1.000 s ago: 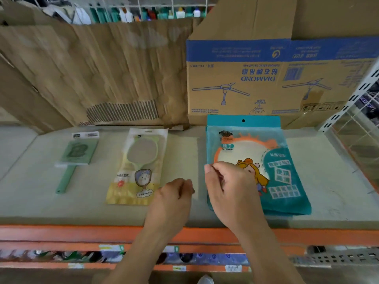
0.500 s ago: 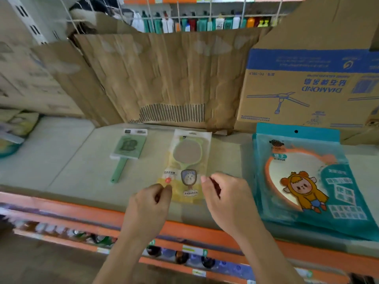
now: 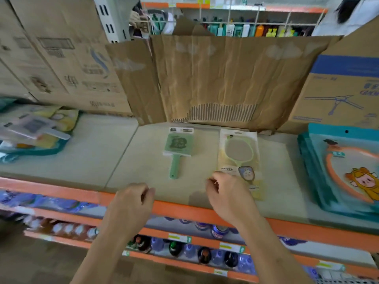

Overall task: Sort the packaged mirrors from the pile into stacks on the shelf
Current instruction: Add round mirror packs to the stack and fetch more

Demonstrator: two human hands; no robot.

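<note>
Both hands are empty. The left hand [image 3: 131, 203] hovers over the orange front edge of the shelf [image 3: 92, 158], fingers loosely curled around nothing. The right hand [image 3: 227, 194], curled just as loosely, sits in front of the lower corner of the yellow packet [image 3: 239, 154]; whether it touches the packet cannot be told.

This looks like a pause between placements, with the next mirror not yet picked up. The next move likely calls for a reach far left to the pile [image 3: 34, 130], a blurred heap of overlapping packets at the shelf's left end.

Three sorted spots lie flat along the shelf, apart from one another. A green hand mirror [image 3: 178, 148] with a square head lies handle toward the viewer. To its right is the yellow packet holding an oval mirror. At far right is the teal stack [image 3: 338, 171], printed with a cartoon child.
</note>
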